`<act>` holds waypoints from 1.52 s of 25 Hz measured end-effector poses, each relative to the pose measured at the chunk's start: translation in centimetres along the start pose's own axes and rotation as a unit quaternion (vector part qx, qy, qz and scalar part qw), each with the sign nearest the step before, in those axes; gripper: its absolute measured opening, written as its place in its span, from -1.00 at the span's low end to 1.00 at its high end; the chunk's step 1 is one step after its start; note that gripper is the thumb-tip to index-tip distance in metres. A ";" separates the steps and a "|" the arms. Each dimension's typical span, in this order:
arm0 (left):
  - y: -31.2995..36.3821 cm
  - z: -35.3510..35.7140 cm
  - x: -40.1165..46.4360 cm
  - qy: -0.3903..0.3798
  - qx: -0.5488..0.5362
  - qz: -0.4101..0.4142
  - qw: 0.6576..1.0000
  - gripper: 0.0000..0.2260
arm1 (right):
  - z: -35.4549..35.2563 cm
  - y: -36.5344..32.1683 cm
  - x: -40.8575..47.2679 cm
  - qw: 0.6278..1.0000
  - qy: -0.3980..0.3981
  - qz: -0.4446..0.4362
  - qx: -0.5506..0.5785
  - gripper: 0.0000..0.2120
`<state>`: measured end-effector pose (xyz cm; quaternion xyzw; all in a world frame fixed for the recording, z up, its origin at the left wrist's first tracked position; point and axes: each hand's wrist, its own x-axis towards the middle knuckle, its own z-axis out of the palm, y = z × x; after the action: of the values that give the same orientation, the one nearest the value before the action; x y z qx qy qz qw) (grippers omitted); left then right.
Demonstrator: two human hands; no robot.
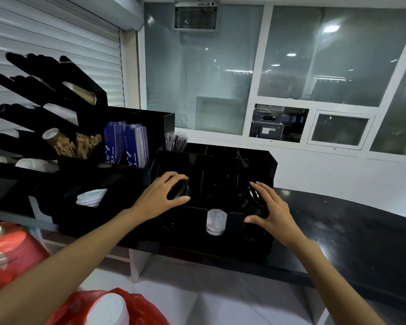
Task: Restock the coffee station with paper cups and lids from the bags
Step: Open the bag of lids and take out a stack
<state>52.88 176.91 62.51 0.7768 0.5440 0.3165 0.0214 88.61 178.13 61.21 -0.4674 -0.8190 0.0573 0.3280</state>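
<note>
A black lid organizer [256, 160] stands on the dark counter. My left hand [161, 195] grips a stack of black lids [181, 190] over the organizer's left slot. My right hand [271, 207] grips another stack of black lids [251, 200] over its right slot. White lids [215, 221] show through the middle front cutout. A red bag [148, 310] at the bottom holds a stack of white paper cups [108, 308]. A second red bag [14, 247] with cups lies at the lower left.
A black angled cup rack [33, 90] with paper cups fills the left. Beside it sit brown stir sticks [77, 144], blue sachets [127, 144], wrapped straws [175, 141] and a white lid stack [90, 198]. The dark counter [349, 231] extends right; windows behind.
</note>
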 end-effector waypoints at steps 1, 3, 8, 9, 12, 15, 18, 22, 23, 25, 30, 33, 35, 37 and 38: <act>-0.1 0.1 0.0 -0.011 0.024 0.005 1.000 -0.46 | 0.1 0.1 0.0 1.000 0.000 -0.005 -0.001 -0.09; -0.2 0.5 0.0 -0.022 0.072 0.010 0.997 -0.46 | 0.2 0.3 0.0 1.000 0.002 -0.010 0.000 -0.12; -0.3 1.0 0.3 -0.032 0.149 0.010 0.988 -0.47 | 0.3 0.3 0.0 1.000 0.011 -0.014 0.000 -0.16; -0.4 1.0 0.3 -0.036 0.149 0.010 0.988 -0.47 | 0.3 0.3 0.0 1.000 0.013 -0.014 -0.001 -0.16; -0.4 1.0 0.3 -0.036 0.134 0.006 0.990 -0.49 | 0.3 0.3 0.0 1.000 0.016 -0.010 -0.002 -0.15; -0.4 0.9 0.2 -0.023 0.114 0.000 0.993 -0.53 | 0.4 0.3 0.1 1.000 0.014 -0.008 -0.006 -0.16; -0.5 1.1 0.0 -0.007 0.102 -0.004 0.995 -0.57 | 0.3 0.4 -0.1 1.000 0.006 -0.002 -0.026 -0.17; -0.7 1.4 0.0 0.005 0.101 -0.004 0.995 -0.59 | 0.3 0.7 -0.2 0.998 -0.004 0.011 -0.057 -0.17; -0.8 1.5 0.0 0.004 0.102 -0.002 0.995 -0.56 | 0.3 0.7 -0.2 0.998 -0.008 0.010 -0.069 -0.17; -1.1 1.5 0.0 0.005 0.103 0.002 0.995 -0.51 | 0.4 0.8 -0.3 0.995 -0.011 0.005 -0.100 -0.17; -1.1 1.5 -0.1 0.007 0.103 0.001 0.995 -0.53 | 0.1 1.2 -1.0 0.993 -0.021 0.006 -0.114 -0.17; -0.7 1.1 -0.3 -0.004 0.089 0.010 0.996 -0.54 | -0.2 1.0 -1.7 0.994 -0.026 0.004 -0.107 -0.21; -0.5 0.6 -0.9 -0.013 0.079 0.029 0.996 -0.53 | -0.3 0.4 -2.1 0.996 -0.013 -0.001 -0.089 -0.30; -0.6 0.0 -1.8 -0.012 0.068 0.038 0.997 -0.65 | -0.3 -0.4 -2.5 0.998 0.010 -0.018 -0.067 -0.45; -0.7 -0.4 -2.4 -0.005 0.063 0.042 0.997 -0.70 | -0.3 -1.0 -2.7 0.998 0.019 -0.028 -0.056 -0.52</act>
<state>51.58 174.99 61.40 0.8005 0.5295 0.2781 -0.0385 88.94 175.33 60.53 -0.4630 -0.8272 -0.0063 0.3184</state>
